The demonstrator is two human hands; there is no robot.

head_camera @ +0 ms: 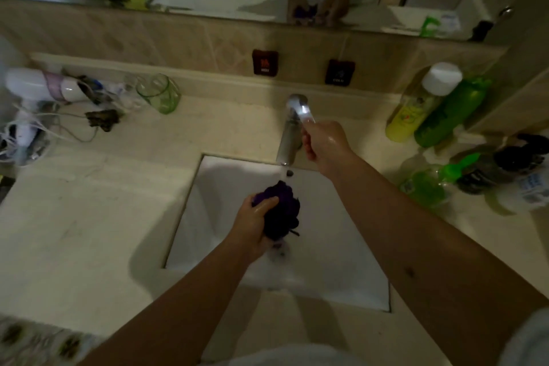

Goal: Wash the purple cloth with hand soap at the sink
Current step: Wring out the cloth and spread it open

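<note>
The purple cloth (282, 211) is bunched up over the white sink basin (335, 270), directly below the faucet spout. My left hand (252, 226) grips the cloth from the left side. A thin stream of water (282, 173) falls from the chrome faucet (289, 134) onto the cloth. My right hand (323, 142) holds the faucet's lever handle (304, 110), fingers curled round it. A hand soap pump bottle with a green top (427, 184) stands on the counter right of the sink.
Yellow and green bottles (436, 110) and more bottles (517, 175) crowd the right counter. A green glass (160, 92), a white hair dryer (38, 86) and cords lie on the left counter. HOT (265, 62) and COLD (339, 72) tags hang on the tiled backsplash under the mirror.
</note>
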